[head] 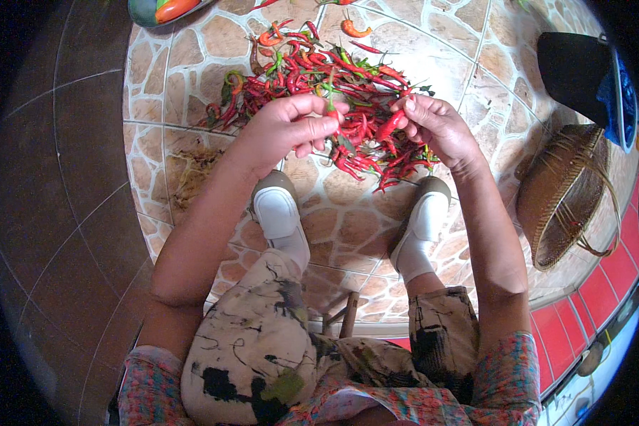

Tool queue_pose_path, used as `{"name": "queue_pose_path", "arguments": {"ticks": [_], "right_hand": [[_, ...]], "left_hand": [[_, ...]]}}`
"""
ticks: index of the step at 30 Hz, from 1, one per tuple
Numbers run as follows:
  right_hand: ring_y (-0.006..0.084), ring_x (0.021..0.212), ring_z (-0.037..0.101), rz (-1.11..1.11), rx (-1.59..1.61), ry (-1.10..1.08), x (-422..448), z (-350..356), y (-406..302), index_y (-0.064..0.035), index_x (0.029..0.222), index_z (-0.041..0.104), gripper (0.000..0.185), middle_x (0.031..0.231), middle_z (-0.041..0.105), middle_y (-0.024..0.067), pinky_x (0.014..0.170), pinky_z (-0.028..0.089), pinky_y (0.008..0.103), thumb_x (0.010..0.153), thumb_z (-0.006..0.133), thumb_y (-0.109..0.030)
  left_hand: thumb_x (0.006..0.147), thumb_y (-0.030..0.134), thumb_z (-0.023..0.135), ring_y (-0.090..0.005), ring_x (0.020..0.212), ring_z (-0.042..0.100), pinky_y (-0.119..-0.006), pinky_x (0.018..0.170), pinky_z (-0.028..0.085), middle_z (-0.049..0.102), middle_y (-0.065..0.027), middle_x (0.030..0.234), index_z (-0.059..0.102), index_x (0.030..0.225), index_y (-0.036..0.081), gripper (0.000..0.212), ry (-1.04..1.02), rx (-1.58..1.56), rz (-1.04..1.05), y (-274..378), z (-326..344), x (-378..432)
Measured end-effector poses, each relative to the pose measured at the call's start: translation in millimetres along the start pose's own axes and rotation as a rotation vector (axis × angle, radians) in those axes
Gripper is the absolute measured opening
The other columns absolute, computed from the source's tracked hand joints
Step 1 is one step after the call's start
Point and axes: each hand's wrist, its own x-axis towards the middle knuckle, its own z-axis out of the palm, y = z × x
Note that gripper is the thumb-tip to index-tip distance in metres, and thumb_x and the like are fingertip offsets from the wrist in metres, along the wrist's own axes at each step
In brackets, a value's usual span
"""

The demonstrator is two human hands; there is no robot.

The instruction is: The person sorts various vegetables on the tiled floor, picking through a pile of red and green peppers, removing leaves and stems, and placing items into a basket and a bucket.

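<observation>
Above the near part of a heap of red chili peppers (pixel 298 69), both of my hands are raised. My left hand (pixel 303 125) pinches a red chili with a long green stem (pixel 330 101) between thumb and fingers; the stem points away from me. My right hand (pixel 431 125) holds a plump red chili (pixel 390 125) by its upper end, its body slanting down to the left. The two hands are apart. The heap lies on the stone-patterned tile floor, with some green chilies and dark leaves mixed in. A curled orange chili (pixel 355 29) lies just beyond it.
A woven basket with a handle (pixel 546 213) lies tipped at the right, below a dark container (pixel 575 69) with blue material. A dish (pixel 144 16) holding orange and green produce is at the upper left. My white shoes (pixel 277 213) stand near the heap; a wooden leg (pixel 350 314) shows between my legs.
</observation>
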Motion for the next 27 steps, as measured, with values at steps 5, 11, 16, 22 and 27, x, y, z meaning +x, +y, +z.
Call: {"name": "queue_pose_path", "arguments": {"ticks": [5,11,16,22,27], "right_hand": [[0.0023,0.057,0.048,0.008,0.030,-0.026,5.3,21.4,-8.8,-0.0076,0.092,0.065,0.024,0.073,0.063,-0.0037,0.052,0.036,0.0163,0.090,0.058,-0.030],[0.0052,0.064,0.049,-0.074,-0.095,0.135,2.8,50.5,-22.7,-0.0040,0.100,0.062,0.032,0.080,0.062,-0.0003,0.061,0.042,0.0188,0.091,0.056,-0.034],[0.0135,0.078,0.058,-0.612,-0.583,0.252,-21.7,63.0,-25.2,-0.0070,0.102,0.060,0.033,0.085,0.059,0.0042,0.069,0.048,0.0270,0.076,0.073,-0.024],[0.0268,0.073,0.060,-0.825,-0.929,0.281,-10.3,73.2,-13.8,-0.0083,0.084,0.061,0.014,0.080,0.060,0.0078,0.063,0.050,0.0349,0.074,0.069,-0.015],[0.0160,0.074,0.059,-0.565,-0.565,0.278,-5.5,59.8,-9.5,-0.0039,0.083,0.061,0.009,0.077,0.060,0.0059,0.069,0.048,0.0279,0.082,0.064,-0.012]], "left_hand": [[0.086,0.018,0.060,-0.0046,0.062,0.051,-0.019,0.052,0.040,0.060,0.0000,0.080,0.060,0.099,0.000,0.022,-0.190,0.011,0.000,2.6,13.3,5.0],[0.088,0.018,0.058,-0.0078,0.061,0.053,-0.019,0.052,0.040,0.059,-0.0024,0.076,0.059,0.095,0.003,0.017,-0.048,-0.226,0.017,-1.0,15.8,8.9],[0.090,0.018,0.056,-0.0097,0.058,0.051,-0.021,0.050,0.040,0.058,-0.0054,0.075,0.058,0.093,0.003,0.016,0.064,-0.438,0.090,-8.3,16.2,7.3],[0.089,0.017,0.058,-0.0091,0.057,0.050,-0.021,0.050,0.039,0.058,-0.0056,0.074,0.057,0.091,0.003,0.015,0.146,-0.354,0.142,-10.8,23.2,8.6],[0.092,0.020,0.049,-0.0100,0.065,0.052,-0.021,0.051,0.039,0.058,-0.0054,0.080,0.054,0.095,0.005,0.016,0.072,-0.287,0.097,-14.1,11.9,5.5]]}}
